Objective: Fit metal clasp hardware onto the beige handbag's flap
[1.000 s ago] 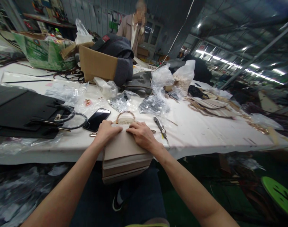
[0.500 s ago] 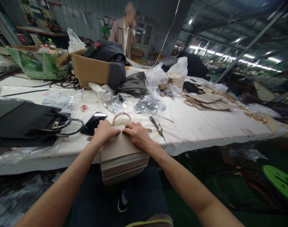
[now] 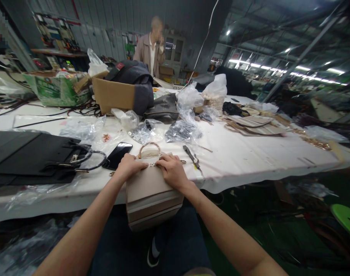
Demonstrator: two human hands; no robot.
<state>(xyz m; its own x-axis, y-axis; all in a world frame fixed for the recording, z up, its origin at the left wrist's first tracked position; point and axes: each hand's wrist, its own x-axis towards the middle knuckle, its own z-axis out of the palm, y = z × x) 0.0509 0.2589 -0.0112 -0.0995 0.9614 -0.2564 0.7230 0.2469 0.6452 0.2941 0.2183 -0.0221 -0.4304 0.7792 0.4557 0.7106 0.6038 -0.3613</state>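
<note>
A beige handbag (image 3: 147, 188) lies over the table's front edge, its lower end hanging above my lap. Its round handle (image 3: 150, 145) points away from me. My left hand (image 3: 131, 167) grips the bag's upper left side, thumb across the panel. On the upper right, my right hand (image 3: 171, 169) is closed on the bag with its fingertips near the middle. Small dark marks or holes (image 3: 152, 165) show between the two hands. Gold-coloured hardware (image 3: 183, 162) sticks out beside the right hand. What the hidden fingers do underneath I cannot make out.
Left are a black phone (image 3: 117, 155) and a black handbag (image 3: 33, 157). A pliers-like tool (image 3: 191, 156) lies right. Behind are plastic bags (image 3: 182, 131), a cardboard box (image 3: 113, 94), a green-printed carton (image 3: 52, 90) and beige pieces (image 3: 255, 125). A person (image 3: 152, 50) stands beyond the table.
My right hand has shifted slightly right, away from the left hand, uncovering the marks on the panel. The view has tilted a little, so the scene sits lower.
</note>
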